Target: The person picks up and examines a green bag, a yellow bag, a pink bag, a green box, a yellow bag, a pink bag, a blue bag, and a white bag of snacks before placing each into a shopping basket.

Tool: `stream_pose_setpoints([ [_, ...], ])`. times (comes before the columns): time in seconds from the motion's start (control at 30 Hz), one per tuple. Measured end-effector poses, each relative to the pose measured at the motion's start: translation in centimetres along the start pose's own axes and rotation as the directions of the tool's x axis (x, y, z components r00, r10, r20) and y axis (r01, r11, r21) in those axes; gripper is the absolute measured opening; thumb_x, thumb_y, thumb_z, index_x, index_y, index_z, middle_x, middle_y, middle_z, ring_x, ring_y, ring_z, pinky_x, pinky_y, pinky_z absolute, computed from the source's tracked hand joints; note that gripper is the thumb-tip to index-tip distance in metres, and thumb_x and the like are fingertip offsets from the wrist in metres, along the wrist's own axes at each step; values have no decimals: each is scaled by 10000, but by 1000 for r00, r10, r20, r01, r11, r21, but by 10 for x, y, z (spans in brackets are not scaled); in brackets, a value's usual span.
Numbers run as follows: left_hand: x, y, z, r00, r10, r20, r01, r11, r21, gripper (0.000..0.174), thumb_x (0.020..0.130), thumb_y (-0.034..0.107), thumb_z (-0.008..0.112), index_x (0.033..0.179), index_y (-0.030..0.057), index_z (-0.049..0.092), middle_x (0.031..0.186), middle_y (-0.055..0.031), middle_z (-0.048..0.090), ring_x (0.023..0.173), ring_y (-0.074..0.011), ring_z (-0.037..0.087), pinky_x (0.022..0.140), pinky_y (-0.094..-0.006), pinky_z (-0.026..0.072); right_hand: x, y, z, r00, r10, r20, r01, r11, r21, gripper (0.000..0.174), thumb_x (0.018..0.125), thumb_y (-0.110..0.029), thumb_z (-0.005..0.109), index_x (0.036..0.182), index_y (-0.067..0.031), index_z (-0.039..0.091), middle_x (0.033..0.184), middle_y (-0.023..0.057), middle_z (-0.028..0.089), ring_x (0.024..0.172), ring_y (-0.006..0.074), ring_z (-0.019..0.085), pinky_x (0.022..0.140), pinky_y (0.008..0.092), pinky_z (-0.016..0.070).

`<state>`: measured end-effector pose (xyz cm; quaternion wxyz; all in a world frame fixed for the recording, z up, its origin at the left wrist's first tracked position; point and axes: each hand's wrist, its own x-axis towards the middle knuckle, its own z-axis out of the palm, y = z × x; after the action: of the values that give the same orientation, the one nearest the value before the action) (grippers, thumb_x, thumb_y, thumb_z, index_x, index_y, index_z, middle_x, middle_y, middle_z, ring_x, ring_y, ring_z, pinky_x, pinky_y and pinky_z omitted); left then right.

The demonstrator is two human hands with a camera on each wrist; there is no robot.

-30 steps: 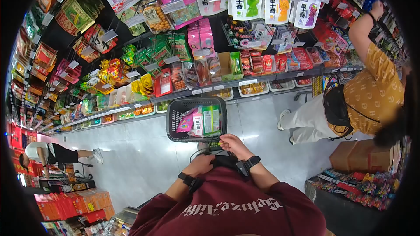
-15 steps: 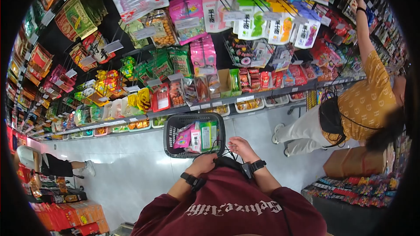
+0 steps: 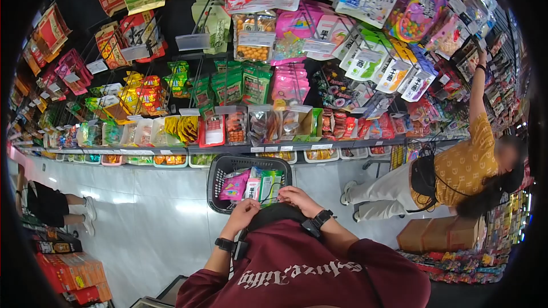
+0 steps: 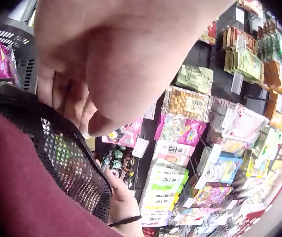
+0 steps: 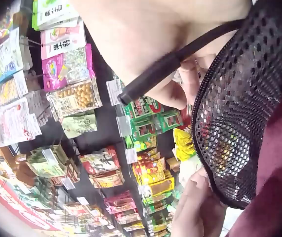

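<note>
A black mesh zip bag [image 5: 234, 118] lies against the maroon sweatshirt [image 3: 285, 256] at waist height. My left hand [image 3: 246, 211] bends its fingers at the bag's edge; in the right wrist view this left hand [image 5: 200, 212] pinches the zip rim. My right hand [image 3: 299, 201] is beside it with curled fingers, a thin black cord [image 3: 273, 185] looping from the fingertips. Across that hand in the right wrist view runs a black cable [image 5: 155, 74] with a thick sleeved end. Just beyond both hands is a black basket [image 3: 214, 185] containing a pink pouch [image 3: 234, 185] and other packets.
Snack shelves [image 3: 228, 149] with hanging bags span the far side. To the right a person in a yellow shirt [image 3: 462, 159] reaches up to the rack, near a cardboard box [image 3: 439, 234]. Another person's legs [image 3: 74, 208] show at left, above orange boxes [image 3: 74, 268]. Grey floor [image 3: 160, 194] lies between.
My left hand has shifted left, and my right hand has come left to the basket's near edge. The view has turned, with the shelves sliding right and down. The basket sits slightly lower and further left.
</note>
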<state>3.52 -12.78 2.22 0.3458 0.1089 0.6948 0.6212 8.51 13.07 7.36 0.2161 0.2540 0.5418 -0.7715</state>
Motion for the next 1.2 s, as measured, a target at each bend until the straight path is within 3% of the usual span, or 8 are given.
stream_pose_setpoints([
  [0.3, 28, -31, -41, 976, -163, -146, 147, 983, -112, 145, 930, 111, 620, 1044, 28, 657, 904, -46, 684, 840, -127, 639, 751, -276, 501, 60, -48, -16, 994, 107, 14, -105, 987, -122, 260, 1009, -247, 594, 1205, -77, 607, 1100, 28, 652, 990, 108, 623, 861, 257, 500],
  [0.43, 77, 24, -66, 978, -204, -51, 209, 967, 149, 154, 932, 109, 622, 1051, 17, 650, 928, -42, 678, 873, -129, 637, 817, -281, 507, 98, -112, -33, 996, -19, 84, 34, 984, -176, 263, 1016, -261, 585, 1203, -77, 603, 1096, 25, 649, 978, 106, 620, 861, 264, 505],
  [0.53, 139, 106, -83, 987, 70, -142, -42, 980, 192, 176, 952, 100, 611, 1098, 8, 646, 955, -32, 676, 890, -109, 621, 826, -266, 500, 134, -174, -46, 968, -215, 127, 238, 949, -206, 231, 1008, -209, 588, 1177, -53, 606, 1033, 33, 659, 930, 103, 625, 823, 264, 507],
  [0.73, 278, 275, -108, 792, 481, -376, -390, 873, 295, 416, 993, 145, 614, 1360, -21, 512, 1250, -121, 612, 1166, -155, 572, 988, -310, 459, 200, -299, -44, 755, -647, 109, 653, 727, -212, 257, 967, -126, 634, 1195, -24, 575, 1078, 72, 666, 990, 166, 626, 879, 316, 503],
  [0.9, 384, 271, -169, 647, 654, -392, -502, 752, 427, 557, 985, 180, 622, 1477, 12, 421, 1465, -146, 478, 1316, -220, 482, 1110, -358, 368, 226, -364, -21, 383, -920, 79, 867, 329, -375, 530, 927, -153, 667, 1395, -40, 445, 1240, 132, 602, 1183, 253, 584, 991, 382, 472],
  [0.97, 394, 273, -168, 656, 694, -295, -545, 707, 451, 577, 981, 198, 628, 1485, 19, 411, 1491, -132, 453, 1334, -227, 465, 1130, -363, 346, 233, -366, -17, 449, -889, 88, 858, 401, -321, 563, 926, -178, 670, 1423, -60, 433, 1270, 164, 592, 1266, 287, 541, 1028, 411, 448],
  [1.07, 351, 323, -108, 828, 392, -401, -452, 890, -63, 645, 966, 293, 647, 1510, 59, 393, 1387, -98, 537, 1250, -211, 517, 1081, -353, 393, 241, -358, -19, 592, -802, 76, 763, 528, -372, 528, 937, -217, 660, 1392, -27, 473, 1302, 130, 603, 1105, 198, 609, 962, 350, 480],
  [1.2, 332, 312, -91, 813, 386, -436, -371, 921, 123, 535, 989, 321, 626, 1377, -4, 453, 1095, -46, 614, 993, -132, 573, 919, -302, 456, 233, -351, -14, 587, -784, 203, 808, 552, -206, 399, 954, -308, 662, 1188, 14, 638, 1055, 100, 696, 972, 183, 642, 851, 338, 501],
])
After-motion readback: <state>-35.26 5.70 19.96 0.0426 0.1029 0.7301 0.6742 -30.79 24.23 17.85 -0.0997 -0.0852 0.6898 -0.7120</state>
